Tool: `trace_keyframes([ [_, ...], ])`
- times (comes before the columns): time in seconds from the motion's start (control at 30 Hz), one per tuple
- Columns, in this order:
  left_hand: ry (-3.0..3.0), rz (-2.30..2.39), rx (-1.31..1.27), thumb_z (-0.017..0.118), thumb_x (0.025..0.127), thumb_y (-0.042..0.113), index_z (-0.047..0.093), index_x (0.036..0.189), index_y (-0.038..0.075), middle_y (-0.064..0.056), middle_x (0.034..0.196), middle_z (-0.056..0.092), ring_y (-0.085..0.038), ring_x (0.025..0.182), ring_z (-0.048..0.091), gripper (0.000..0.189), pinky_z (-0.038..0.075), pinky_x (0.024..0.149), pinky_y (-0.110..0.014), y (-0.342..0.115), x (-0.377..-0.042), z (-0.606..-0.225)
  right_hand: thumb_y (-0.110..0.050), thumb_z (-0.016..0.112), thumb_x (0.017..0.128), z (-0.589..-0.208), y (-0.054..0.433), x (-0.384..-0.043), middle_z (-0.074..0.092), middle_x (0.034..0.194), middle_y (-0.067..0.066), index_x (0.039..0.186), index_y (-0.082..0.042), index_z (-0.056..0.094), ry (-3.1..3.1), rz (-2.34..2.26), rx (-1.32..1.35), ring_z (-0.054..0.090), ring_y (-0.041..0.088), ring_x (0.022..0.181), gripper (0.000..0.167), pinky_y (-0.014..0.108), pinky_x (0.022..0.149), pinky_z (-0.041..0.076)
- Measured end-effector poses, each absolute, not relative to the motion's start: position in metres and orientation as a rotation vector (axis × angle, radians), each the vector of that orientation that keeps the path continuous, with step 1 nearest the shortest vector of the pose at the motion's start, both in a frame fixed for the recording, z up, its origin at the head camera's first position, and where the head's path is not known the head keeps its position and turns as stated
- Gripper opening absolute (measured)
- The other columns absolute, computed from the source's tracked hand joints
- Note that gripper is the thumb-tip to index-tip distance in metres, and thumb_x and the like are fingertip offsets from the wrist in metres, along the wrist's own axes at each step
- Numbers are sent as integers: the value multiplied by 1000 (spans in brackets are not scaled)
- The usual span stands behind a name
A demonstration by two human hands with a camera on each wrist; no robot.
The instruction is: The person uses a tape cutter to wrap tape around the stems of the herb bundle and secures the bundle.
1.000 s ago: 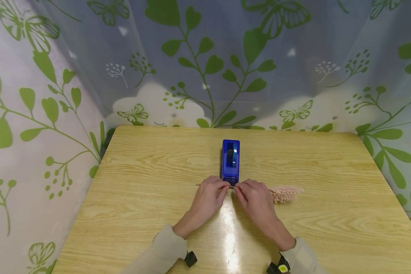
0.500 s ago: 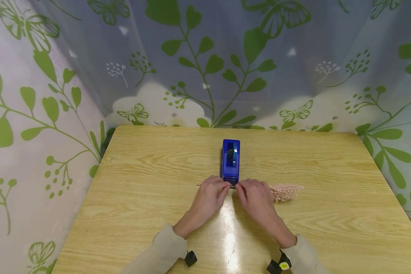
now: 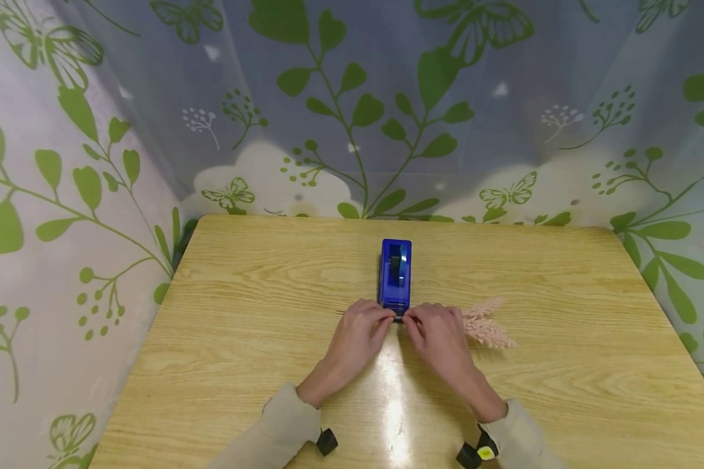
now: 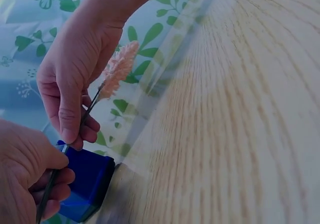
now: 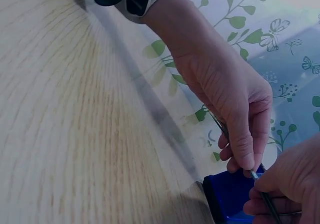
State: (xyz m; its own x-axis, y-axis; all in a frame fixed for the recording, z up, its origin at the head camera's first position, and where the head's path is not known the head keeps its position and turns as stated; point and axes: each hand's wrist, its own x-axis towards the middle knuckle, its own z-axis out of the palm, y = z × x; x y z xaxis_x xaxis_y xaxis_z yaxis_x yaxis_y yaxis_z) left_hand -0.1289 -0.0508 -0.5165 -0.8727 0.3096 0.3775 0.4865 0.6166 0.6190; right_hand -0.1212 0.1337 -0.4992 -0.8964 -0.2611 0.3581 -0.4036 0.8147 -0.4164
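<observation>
Both hands pinch the dark thin stems [image 4: 46, 196] of pink artificial flowers [image 3: 485, 326], held level across the near end of a blue tape dispenser [image 3: 396, 273]. My left hand [image 3: 356, 335] grips the stems on the left, thumb against curled fingers, with the stem ends poking out past it. My right hand [image 3: 441, 335] pinches them a short gap away, nearer the flower heads, which stick out to its right as two fluffy sprigs. Between the fingertips a small shiny light band [image 5: 254, 175] shows on the stems. The dispenser's cutting end is partly hidden by the fingers.
The wood-grain table [image 3: 258, 273] extends on all sides of the dispenser. Behind it and at the sides hangs a curtain [image 3: 352, 98] printed with leaves and butterflies. Black wrist cameras [image 3: 327, 443] sit at both cuffs.
The pink flower heads have turned and fanned out from one bunch into two separate sprigs. Right-hand fingers have shifted slightly on the stems; the left hand and dispenser look the same.
</observation>
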Motion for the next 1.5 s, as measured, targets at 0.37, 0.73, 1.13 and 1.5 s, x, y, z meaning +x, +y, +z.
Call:
trace_keyframes([
  [0.37, -2619, -1081, -663, 72, 99, 9, 79, 103, 3, -5, 94, 75, -19, 86, 67, 10, 56, 77, -31, -53, -131, -517, -11, 83, 89, -505, 137, -124, 76, 82, 3, 88, -10, 79, -2560, 556, 626, 70, 24, 75, 4, 48, 81, 48],
  [0.73, -2552, -1147, -651, 78, 94, 5, 82, 101, 3, -5, 93, 77, -18, 88, 68, 8, 57, 81, -31, -53, -133, -517, -12, 68, 101, -502, 136, -124, 71, 77, 3, 85, -9, 73, -2678, 578, 597, 65, 22, 73, 17, 45, 78, 47],
  [1.13, -2515, -1160, -646, 79, 93, 5, 80, 101, 4, -5, 94, 77, -17, 87, 68, 8, 57, 78, -28, -52, -133, -519, -10, 75, 96, -499, 136, -125, 73, 82, 6, 91, -6, 76, -2670, 605, 564, 68, 26, 74, 6, 48, 76, 49],
  [1.5, -2498, -977, -793, 70, 99, 4, 71, 125, 13, -2, 94, 69, -13, 75, 60, 28, 50, 67, -26, -52, -135, -525, -8, 81, 90, -504, 137, -127, 74, 78, 6, 87, -6, 77, -2573, 574, 572, 69, 26, 68, 5, 45, 69, 49],
])
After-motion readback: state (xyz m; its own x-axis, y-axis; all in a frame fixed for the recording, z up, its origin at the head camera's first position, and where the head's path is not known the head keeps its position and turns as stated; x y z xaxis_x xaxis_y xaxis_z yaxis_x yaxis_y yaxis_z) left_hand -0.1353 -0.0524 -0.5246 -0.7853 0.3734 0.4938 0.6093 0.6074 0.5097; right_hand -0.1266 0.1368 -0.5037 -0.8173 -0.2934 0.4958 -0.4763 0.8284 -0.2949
